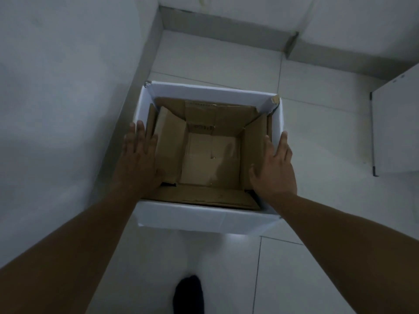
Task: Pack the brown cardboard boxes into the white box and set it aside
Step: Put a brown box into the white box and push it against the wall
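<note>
Nearest me, a dark foot [188, 293] stood on the tiled floor [294, 268], directly below the white box [199, 219]. My left hand [140, 159] lay flat on its left rim, fingers [139, 132] spread and gripping nothing; my right hand [275, 166] rested likewise on the right rim. The brown cardboard boxes [210, 155] sat nested inside, their flaps upright against the walls. I judged flat palms could slip on a lift and drop the load toward that foot. The torn far corner [273, 103] might split further.
</note>
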